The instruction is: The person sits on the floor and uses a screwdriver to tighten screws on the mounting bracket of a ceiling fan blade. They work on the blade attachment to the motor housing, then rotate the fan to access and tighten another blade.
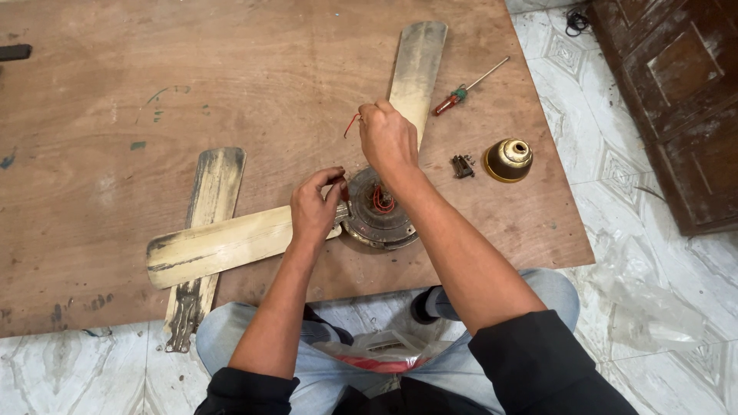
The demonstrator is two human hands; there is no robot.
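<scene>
Near front edge of plywood board [92, 69]: fan motor hub [378, 215], red wire [351, 124] rising up and back from it. Right hand [388, 137] above hub, fingertips pinched on wire. Left hand [314, 206] just left, pinching hub's rim beside attached blade [223, 246].

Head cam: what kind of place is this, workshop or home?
Probably a home floor used as a makeshift repair spot. A plywood board lies on patterned marble-look floor tiles beside a carved wooden door. On the board: a dismantled ceiling fan motor, loose blades, a screwdriver.
</scene>
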